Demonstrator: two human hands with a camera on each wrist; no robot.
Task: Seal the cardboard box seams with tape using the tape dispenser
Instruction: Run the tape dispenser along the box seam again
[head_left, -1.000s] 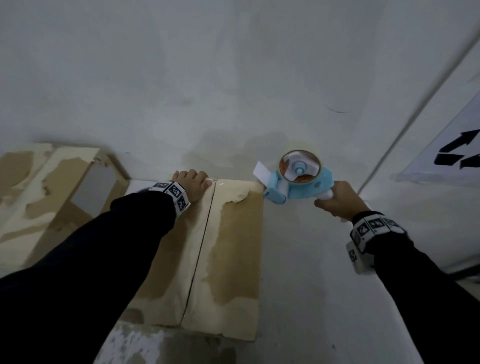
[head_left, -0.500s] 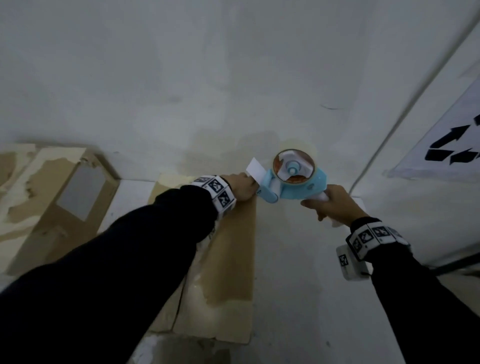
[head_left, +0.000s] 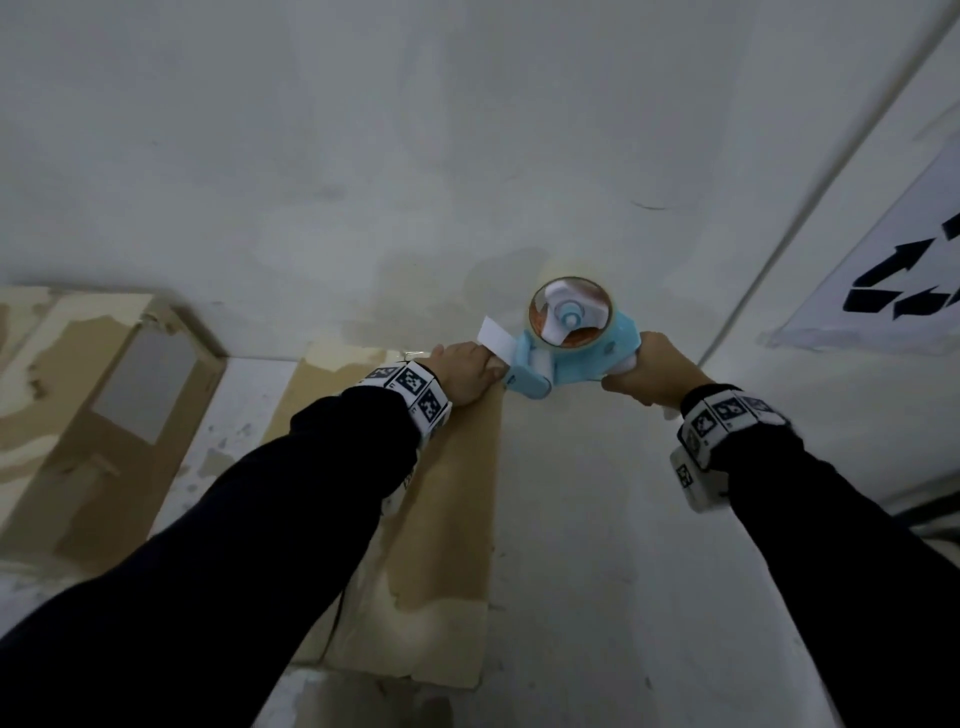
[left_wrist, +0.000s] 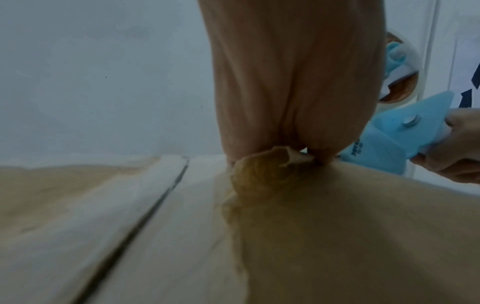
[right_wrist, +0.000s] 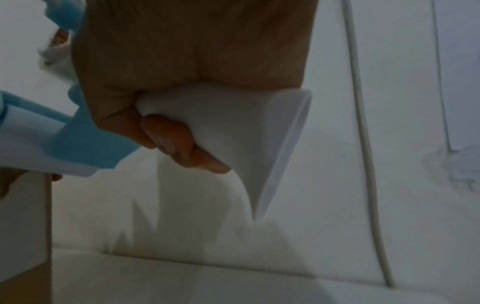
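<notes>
Box: the cardboard box (head_left: 447, 519) lies flat in front of us on the pale floor (head_left: 597, 571), its two top flaps meeting in a dark seam (left_wrist: 145, 205) that runs away from us; much of the brown facing is peeled, leaving pale patches.
Box far edge: our left hand sits on the far right corner of the top, where a torn curl of paper (left_wrist: 259, 164) lifts off the flap just under the fingers.
Box right edge: it runs straight toward us with bare floor alongside it all the way.
Tape dispenser: the blue tape dispenser (head_left: 566, 353) hangs just past that far right corner, its front roller end touching or almost touching the box edge; we cannot tell which. The tape roll (head_left: 570, 312) stands on top, and a short white tab (head_left: 496, 335) sticks up at its front.
Left hand: our left hand (head_left: 467, 371) rests on the box corner right beside the dispenser's nose; whether its fingers press flat or pinch the tape end is hidden from us.
Right hand: our right hand (head_left: 647, 371) is wrapped round the dispenser's white handle (right_wrist: 233, 133), fingers curled tight.
Room to move: open floor lies to the right of the box and beyond it, up to the plain wall (head_left: 467, 130).
Second box: another worn cardboard box (head_left: 104, 415) stands to the left, well apart, with a strip of floor between.
Right side: a thin white cord (head_left: 810, 208) runs diagonally, and past it a white sheet with black arrows (head_left: 893, 291).
</notes>
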